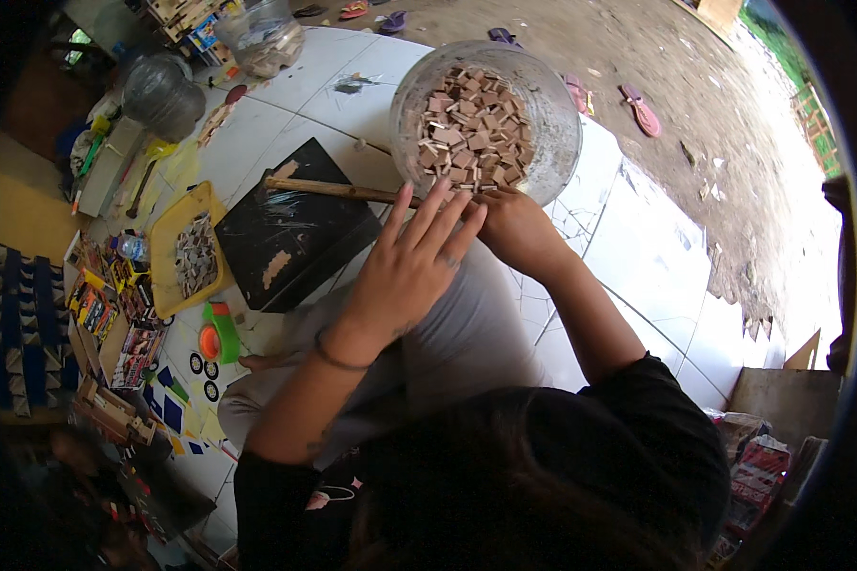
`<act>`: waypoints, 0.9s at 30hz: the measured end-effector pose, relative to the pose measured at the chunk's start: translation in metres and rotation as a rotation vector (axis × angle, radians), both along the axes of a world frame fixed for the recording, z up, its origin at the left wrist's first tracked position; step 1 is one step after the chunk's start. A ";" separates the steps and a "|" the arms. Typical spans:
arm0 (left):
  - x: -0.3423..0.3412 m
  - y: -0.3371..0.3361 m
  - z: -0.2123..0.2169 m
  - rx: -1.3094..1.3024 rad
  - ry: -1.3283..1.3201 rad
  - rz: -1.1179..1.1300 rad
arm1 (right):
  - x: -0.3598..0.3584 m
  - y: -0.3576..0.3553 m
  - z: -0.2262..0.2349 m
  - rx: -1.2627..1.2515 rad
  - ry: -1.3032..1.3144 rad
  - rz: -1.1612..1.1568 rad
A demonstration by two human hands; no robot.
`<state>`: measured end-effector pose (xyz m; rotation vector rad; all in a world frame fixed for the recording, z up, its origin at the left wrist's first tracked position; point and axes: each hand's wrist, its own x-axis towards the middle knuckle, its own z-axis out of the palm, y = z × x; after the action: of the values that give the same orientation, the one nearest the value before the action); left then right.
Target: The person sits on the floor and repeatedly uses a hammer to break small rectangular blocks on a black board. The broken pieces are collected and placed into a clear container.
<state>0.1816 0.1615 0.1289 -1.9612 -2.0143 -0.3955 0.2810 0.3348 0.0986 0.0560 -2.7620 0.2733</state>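
My left hand [414,262] is raised in front of me with its fingers stretched out and nothing held. Just beyond its fingers, my right hand [519,228] is closed around one end of a slim wooden stick [328,189]. The stick points left over a scuffed black slab [290,233], and part of it is hidden behind my left fingers. Whether its far end touches the slab I cannot tell. Right behind my hands stands a large round clear plastic tub [557,133], holding many small brown square pieces [476,124].
A yellow tray [166,233] of small greyish pieces sits left of the slab. Near it lie green-and-orange tape rolls [219,333], small black wheels [204,371] and colourful boxes [138,352]. Plastic containers [162,95] stand at the far left. Slippers [641,109] lie on the dirt beyond the white tiles [638,247].
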 end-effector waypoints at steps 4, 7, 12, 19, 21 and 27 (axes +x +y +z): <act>-0.010 0.040 -0.019 0.045 0.133 0.060 | 0.010 0.004 0.016 -0.199 -0.191 -0.045; -0.014 0.044 -0.034 0.139 0.123 0.053 | 0.006 0.030 0.033 -0.291 -0.441 -0.137; -0.015 0.043 -0.041 0.185 0.023 0.040 | -0.100 0.090 0.049 0.212 -0.675 -0.181; -0.016 0.040 -0.037 0.210 -0.032 0.043 | -0.220 0.096 -0.025 0.211 -0.688 -0.197; -0.017 0.036 -0.038 0.186 -0.036 0.062 | -0.216 0.080 -0.038 0.054 -0.695 -0.174; -0.027 0.028 -0.039 0.225 -0.091 0.110 | -0.141 0.026 0.002 0.307 -1.046 0.182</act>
<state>0.1548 0.1900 0.0899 -1.7176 -2.0224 -0.6651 0.1402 0.3608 0.1006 0.3265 -3.8239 -0.1413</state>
